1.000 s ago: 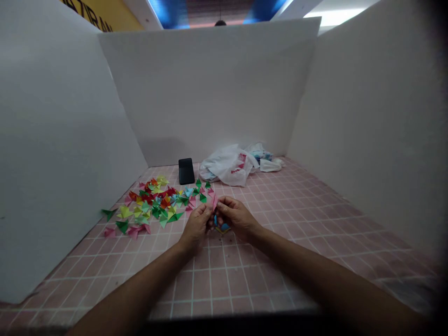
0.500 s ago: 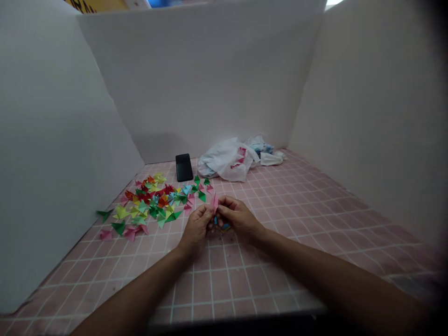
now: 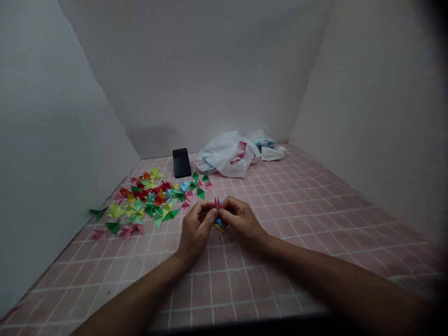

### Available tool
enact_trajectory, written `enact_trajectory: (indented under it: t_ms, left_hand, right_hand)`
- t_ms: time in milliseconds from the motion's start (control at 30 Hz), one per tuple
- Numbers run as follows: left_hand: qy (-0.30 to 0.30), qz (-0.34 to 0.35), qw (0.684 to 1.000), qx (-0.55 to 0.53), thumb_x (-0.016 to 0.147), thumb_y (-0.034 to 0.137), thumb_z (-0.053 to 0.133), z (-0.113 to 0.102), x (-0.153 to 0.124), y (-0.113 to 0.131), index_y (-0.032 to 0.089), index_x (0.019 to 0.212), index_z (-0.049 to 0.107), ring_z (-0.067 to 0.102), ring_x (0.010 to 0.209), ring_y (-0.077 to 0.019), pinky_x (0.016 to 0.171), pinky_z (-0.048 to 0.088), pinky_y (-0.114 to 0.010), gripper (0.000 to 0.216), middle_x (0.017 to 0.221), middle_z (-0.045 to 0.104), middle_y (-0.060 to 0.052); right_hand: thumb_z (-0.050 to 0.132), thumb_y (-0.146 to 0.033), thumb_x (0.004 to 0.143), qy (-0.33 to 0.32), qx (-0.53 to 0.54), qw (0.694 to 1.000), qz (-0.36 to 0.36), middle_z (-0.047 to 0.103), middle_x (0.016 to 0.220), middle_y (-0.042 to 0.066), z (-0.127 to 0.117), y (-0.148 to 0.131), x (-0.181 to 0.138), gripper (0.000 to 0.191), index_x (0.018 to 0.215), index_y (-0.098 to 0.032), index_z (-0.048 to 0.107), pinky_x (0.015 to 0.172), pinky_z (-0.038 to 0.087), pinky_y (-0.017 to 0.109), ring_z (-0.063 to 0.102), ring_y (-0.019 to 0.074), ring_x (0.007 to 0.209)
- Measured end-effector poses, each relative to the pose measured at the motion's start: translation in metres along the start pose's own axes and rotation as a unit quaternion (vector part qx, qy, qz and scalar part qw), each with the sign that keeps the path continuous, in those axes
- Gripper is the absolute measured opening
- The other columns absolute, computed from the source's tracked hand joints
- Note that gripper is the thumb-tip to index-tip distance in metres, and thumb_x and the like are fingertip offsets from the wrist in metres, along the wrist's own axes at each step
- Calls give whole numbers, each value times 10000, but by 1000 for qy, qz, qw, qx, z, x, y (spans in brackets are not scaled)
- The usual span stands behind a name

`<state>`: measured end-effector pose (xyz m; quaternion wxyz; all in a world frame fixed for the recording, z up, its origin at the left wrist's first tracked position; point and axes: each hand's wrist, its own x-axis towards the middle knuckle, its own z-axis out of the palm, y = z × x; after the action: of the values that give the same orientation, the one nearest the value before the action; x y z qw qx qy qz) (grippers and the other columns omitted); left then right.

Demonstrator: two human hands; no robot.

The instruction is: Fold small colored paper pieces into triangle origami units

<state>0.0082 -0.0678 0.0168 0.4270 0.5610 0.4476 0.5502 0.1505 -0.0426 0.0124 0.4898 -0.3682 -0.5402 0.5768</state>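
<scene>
My left hand (image 3: 199, 227) and my right hand (image 3: 241, 219) meet over the middle of the table. Between their thumbs and fingers they pinch a small pink folded paper piece (image 3: 217, 203), its two narrow points standing up. Fingers cover its lower part. Beneath the hands lies some blue and yellow paper (image 3: 221, 226), mostly hidden by them. To the left spreads a loose pile of small folded paper cranes (image 3: 149, 196) in green, red, yellow, orange, pink and blue.
A black phone (image 3: 181, 163) lies behind the pile. White plastic bags (image 3: 227, 154) sit crumpled by the back wall. Pale panels enclose the pink checked tabletop (image 3: 297, 205) at left, back and right.
The view has tipped downward. Both hands still pinch the pink paper, which has turned and now shows two separate upright points. My left hand has shifted its fingers around it.
</scene>
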Motion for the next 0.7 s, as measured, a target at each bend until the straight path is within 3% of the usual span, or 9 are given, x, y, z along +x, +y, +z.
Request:
enact_trajectory:
  t_ms: [367,700]
  left_hand:
    - [18,-2,999,33,819,260,682,-3,3,-2,163,882,644,655,730,-158,688,542,-273,122,813,682,-29]
    - [4,-34,999,11,794,235,707,0,3,2,168,888,664,654,726,-146,667,529,-241,123,811,691,-22]
  right_hand:
    - [647,-327,821,-39,-9,999,-7,550,617,-41,-5,-2,0,192,733,-188,548,515,398,242,507,94,526]
    - [683,-236,769,-39,35,998,-22,595,729,-25,-5,1,2,129,827,-188,578,574,450,240,560,102,621]
